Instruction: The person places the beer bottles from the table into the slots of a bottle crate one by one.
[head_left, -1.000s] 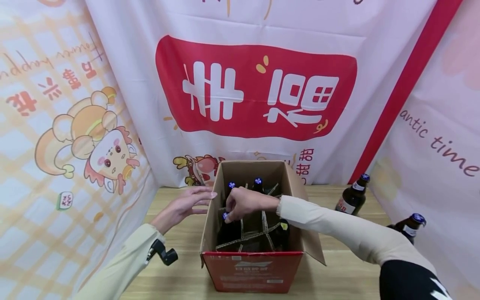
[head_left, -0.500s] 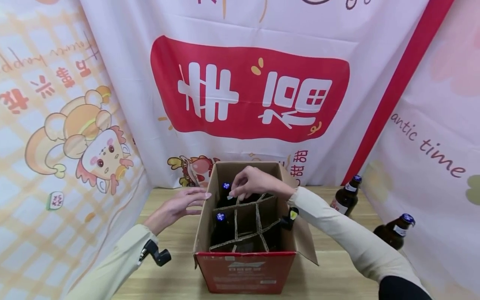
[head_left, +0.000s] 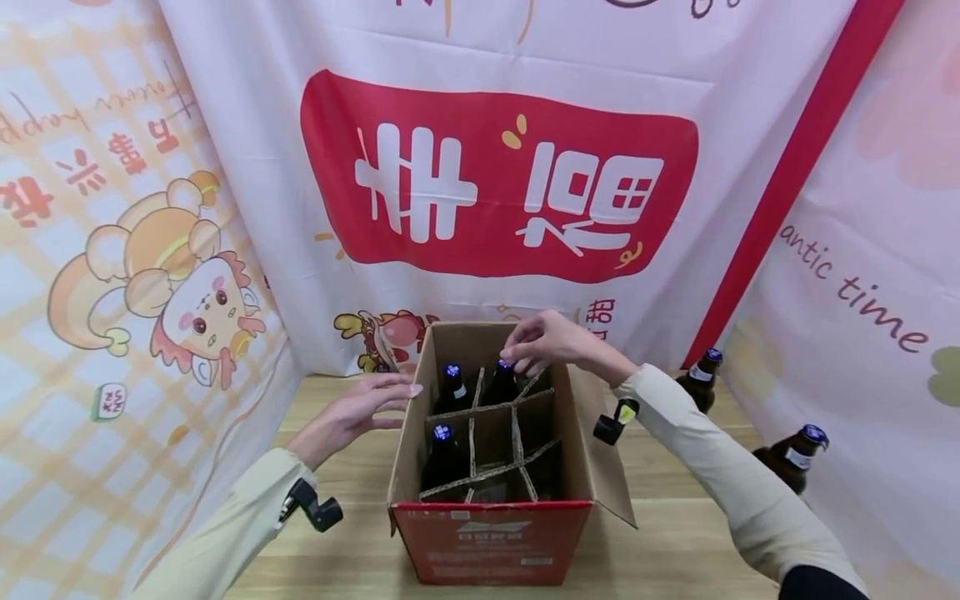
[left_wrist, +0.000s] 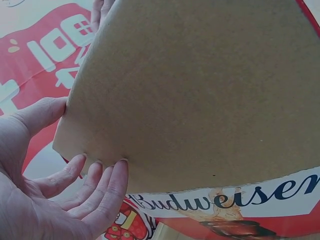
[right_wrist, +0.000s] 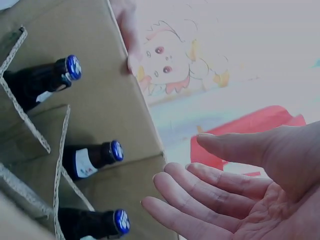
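An open cardboard box (head_left: 491,542) with a red printed front stands on the table, and cardboard dividers (head_left: 474,446) split its inside. Three dark beer bottles with blue caps stand in it: a front-left bottle (head_left: 442,458), a back-left bottle (head_left: 453,387) and a back-middle bottle (head_left: 498,387). My right hand (head_left: 555,340) is over the back-middle bottle, its fingertips overlapping the cap in the head view. In the right wrist view its fingers are loosely extended, holding nothing. My left hand (head_left: 352,417) touches the box's left side, thumb at the flap's edge and fingertips against the cardboard.
Two more dark bottles stand to the right of the box, a farther bottle (head_left: 701,379) and a nearer bottle (head_left: 791,458). A box flap (head_left: 607,471) hangs out on the right. Printed cloths (head_left: 495,175) surround the wooden table (head_left: 337,542).
My right hand has risen from the front-left bottle's cap, passed by the back-left bottle and moved right over the back-middle one. The left hand stays at the box's side.
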